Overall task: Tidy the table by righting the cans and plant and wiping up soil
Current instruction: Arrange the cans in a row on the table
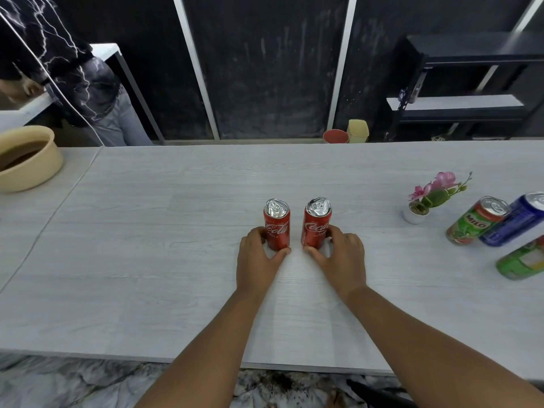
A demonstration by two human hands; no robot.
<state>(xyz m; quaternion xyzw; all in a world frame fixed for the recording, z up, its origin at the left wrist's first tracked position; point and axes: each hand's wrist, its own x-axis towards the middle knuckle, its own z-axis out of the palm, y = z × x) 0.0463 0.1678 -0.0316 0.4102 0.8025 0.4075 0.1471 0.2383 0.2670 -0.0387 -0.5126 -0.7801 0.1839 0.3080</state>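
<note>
Two red cola cans, one [276, 224] gripped by the left hand [259, 257], the other [316, 222] by the right hand [343, 256], are held upright mid-bench [147, 245]; a green can [522, 260] is cut off at right

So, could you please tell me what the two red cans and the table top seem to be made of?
Both red cans look like thin aluminium: bare, shiny silver lids with pull tabs above glossy red printed walls. The table looks like matte, pale grey wood-grain laminate, judging by its printed grain and straight seams; solid wood cannot be ruled out.
</note>
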